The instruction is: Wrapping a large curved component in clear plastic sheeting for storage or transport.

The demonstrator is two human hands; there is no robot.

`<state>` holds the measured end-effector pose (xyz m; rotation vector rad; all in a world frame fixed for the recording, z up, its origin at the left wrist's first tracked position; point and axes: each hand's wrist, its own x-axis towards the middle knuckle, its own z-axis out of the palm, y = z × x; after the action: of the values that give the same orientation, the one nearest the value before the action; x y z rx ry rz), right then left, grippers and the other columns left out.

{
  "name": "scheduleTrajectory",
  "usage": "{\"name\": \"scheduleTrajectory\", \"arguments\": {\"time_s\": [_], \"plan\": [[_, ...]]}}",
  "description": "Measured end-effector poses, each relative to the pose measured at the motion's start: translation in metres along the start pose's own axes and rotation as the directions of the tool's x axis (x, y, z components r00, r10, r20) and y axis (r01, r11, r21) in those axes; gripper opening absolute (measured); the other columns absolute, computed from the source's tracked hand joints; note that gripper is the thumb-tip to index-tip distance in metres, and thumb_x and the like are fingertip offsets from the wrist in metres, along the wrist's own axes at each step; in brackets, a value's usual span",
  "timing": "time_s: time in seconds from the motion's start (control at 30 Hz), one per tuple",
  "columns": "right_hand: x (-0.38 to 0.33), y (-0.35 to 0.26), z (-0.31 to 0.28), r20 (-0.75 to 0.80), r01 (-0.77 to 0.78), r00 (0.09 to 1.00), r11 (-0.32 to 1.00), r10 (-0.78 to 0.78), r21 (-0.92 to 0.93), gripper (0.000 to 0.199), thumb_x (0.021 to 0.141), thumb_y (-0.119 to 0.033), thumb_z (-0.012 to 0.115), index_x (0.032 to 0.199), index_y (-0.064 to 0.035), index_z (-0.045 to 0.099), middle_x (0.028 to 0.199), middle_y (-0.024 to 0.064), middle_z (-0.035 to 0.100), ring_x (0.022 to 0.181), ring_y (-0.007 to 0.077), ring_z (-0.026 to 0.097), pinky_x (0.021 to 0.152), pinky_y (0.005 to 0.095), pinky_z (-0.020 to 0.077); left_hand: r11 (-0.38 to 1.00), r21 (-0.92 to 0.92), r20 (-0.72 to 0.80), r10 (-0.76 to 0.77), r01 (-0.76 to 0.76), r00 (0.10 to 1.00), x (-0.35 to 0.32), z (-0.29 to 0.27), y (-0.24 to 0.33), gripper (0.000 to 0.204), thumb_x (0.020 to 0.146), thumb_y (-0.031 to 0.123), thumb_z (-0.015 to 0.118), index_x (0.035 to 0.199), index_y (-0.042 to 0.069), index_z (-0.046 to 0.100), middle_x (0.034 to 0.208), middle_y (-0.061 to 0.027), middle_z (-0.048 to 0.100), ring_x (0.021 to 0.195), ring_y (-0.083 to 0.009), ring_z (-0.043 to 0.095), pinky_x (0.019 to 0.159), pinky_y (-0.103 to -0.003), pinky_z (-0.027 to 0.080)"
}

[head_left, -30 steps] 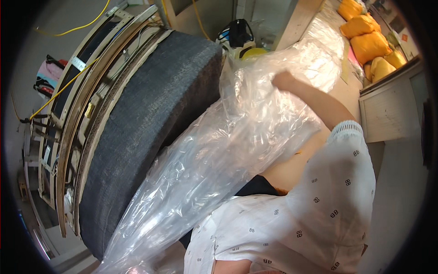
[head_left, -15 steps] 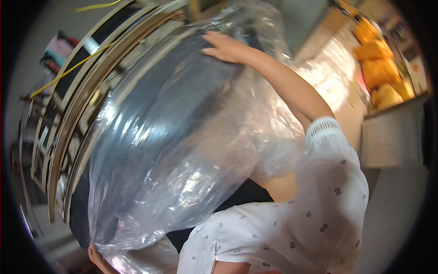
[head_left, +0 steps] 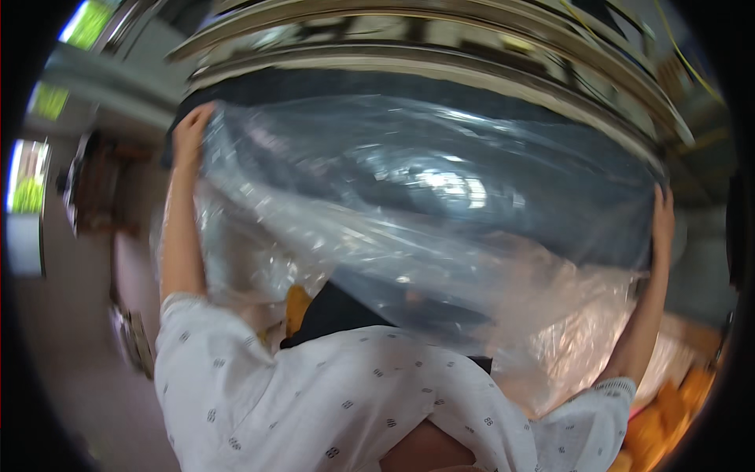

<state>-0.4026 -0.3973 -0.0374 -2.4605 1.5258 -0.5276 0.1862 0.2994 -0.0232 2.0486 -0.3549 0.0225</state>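
Film (head_left: 377, 212) in the head view: clear, thin and glossy, it was spread wide across the middle, with wrinkles, white glints and one bright patch of glare.
Film's place: it lay over the front of a dark panel and sagged toward the person's body in loose folds, pinkish at the lower right.
Left hand (head_left: 193, 130): closed, gripping the film near the panel's upper left corner, arm stretched forward.
Right hand (head_left: 664, 212): at the panel's right end, by the film's edge, fingers pointing up; whether it gripped could not be told.
Dark panel (head_left: 299, 81): charcoal and broad, its upper edge bare above the film, its outline bowed by the lens.
Frames (head_left: 393, 14): long pale and brown strips stood in layers beyond the panel.
Shirt (head_left: 338, 393): white with small dark marks, filling the bottom.
Floor (head_left: 79, 338): greyish pink, blurred, at left.
Window (head_left: 30, 177): bright, with green showing, at the far left.
Yellow cord (head_left: 692, 63): hanging at the upper right.
Orange bags (head_left: 668, 421): heaped at the lower right.
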Motion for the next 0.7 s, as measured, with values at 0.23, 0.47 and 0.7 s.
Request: {"name": "scheduleTrajectory", "arguments": {"time_s": [0.23, 0.47, 0.7], "plan": [[-0.032, -0.102, -0.010, -0.163, -0.073, 0.986, 0.819, -0.025, -0.570, 0.040, 0.090, -0.040, 0.045, 0.107, -0.0049, 0.053, 0.105, 0.0175, 0.056, 0.097, 0.0354, 0.055, 0.082, 0.0398, 0.0427, 0.978, 0.093, -0.226, 0.205, -0.189, 0.952, -0.001, 0.026, 0.004, 0.026, 0.073, 0.031, 0.069, 0.085, 0.008, 0.070, 0.078, -0.0054, 0.065, 0.072, -0.0158, 0.060, 0.068, -0.027, 0.045], [-0.204, -0.420, 0.025, -0.155, 0.614, 0.722, 0.522, -0.674, 0.592, 0.012, 0.084, -0.012, 0.056, 0.091, -0.0022, 0.055, 0.084, 0.0072, 0.051, 0.076, 0.0172, 0.051, 0.069, 0.0287, 0.0425, 0.953, 0.169, -0.307, 0.294, -0.252, 0.905, 0.002, 0.027, -0.002, 0.027, 0.070, 0.034, 0.070, 0.082, 0.009, 0.071, 0.076, -0.0083, 0.062, 0.072, -0.0224, 0.061, 0.066, -0.031, 0.044], [-0.288, -0.573, 0.102, 0.133, 0.585, 0.633, 0.583, -0.763, 0.564, 0.038, 0.074, -0.033, 0.067, 0.092, -0.0014, 0.055, 0.087, 0.0107, 0.057, 0.074, 0.0241, 0.057, 0.068, 0.0327, 0.0465, 0.942, 0.130, -0.305, 0.335, -0.309, 0.892, 0.010, 0.047, 0.011, 0.026, 0.069, 0.032, 0.070, 0.080, 0.009, 0.071, 0.074, -0.0102, 0.062, 0.070, -0.0246, 0.061, 0.066, -0.032, 0.045]]}}
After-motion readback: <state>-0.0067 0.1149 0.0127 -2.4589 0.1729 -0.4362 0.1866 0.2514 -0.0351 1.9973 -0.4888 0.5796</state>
